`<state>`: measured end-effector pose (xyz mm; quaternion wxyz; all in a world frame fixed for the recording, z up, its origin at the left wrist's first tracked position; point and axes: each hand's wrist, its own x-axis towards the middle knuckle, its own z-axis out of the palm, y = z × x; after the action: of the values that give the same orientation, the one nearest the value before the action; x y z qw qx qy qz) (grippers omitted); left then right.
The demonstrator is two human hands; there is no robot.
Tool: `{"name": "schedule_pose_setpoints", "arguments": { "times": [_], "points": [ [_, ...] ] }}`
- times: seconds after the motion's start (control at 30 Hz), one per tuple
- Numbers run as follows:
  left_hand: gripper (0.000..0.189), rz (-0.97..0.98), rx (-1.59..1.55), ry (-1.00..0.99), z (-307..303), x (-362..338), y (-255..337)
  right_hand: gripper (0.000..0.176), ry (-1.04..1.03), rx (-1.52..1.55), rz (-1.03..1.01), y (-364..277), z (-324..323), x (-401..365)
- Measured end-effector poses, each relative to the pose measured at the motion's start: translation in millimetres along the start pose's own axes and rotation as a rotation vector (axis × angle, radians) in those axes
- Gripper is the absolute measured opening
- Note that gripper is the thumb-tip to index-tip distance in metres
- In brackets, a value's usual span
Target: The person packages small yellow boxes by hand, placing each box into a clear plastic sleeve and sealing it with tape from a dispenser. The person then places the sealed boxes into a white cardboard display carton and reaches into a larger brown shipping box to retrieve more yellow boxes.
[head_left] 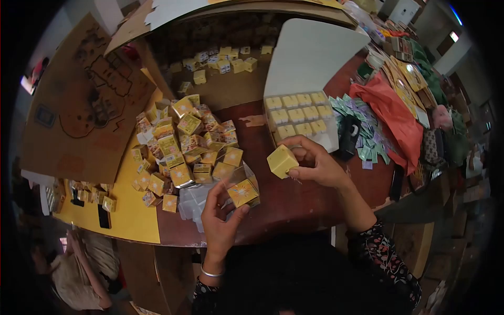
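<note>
My left hand is closed around a small gold box with a starburst print. Clear plastic, like a sleeve or case, surrounds that box. In my right hand, a plain pale-yellow cube box is pinched between thumb and fingers. The two hands are apart above the red-brown table. Beyond my right hand lies an open white carton with rows of pale-yellow cubes inside. Left of centre is a heap of gold printed boxes, with flat clear plastic pieces in front of it.
A large open cardboard box at the back holds more small boxes. To the right are green sachets, a black object and a red plastic bag. A dark phone-like object lies left. Another person sits at lower left.
</note>
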<state>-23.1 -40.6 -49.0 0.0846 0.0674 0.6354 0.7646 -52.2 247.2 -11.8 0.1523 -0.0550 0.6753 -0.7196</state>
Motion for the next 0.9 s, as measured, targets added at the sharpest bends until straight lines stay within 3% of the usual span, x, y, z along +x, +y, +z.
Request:
{"name": "schedule_pose_setpoints", "arguments": {
  "times": [0.2,0.5,0.7,0.9],
  "points": [
    [0.07,-0.023,0.054,-0.081,24.1,-2.7,0.4,0.061,0.105,0.042,-0.124,24.6,-11.3,-39.6],
    [0.07,-0.049,0.213,-0.133,34.7,-6.2,-3.8,0.059,0.312,-0.923,-0.369,-8.9,-27.0,-64.7],
    [0.064,-0.027,0.348,-0.168,39.2,-5.1,-0.2,0.059,0.28,-1.165,-0.214,-17.9,-34.5,-77.2],
    [0.064,-0.013,0.436,-0.238,36.4,-4.8,-5.5,0.044,-0.063,-1.283,0.175,-29.1,-59.8,-76.4]
  ]
}}
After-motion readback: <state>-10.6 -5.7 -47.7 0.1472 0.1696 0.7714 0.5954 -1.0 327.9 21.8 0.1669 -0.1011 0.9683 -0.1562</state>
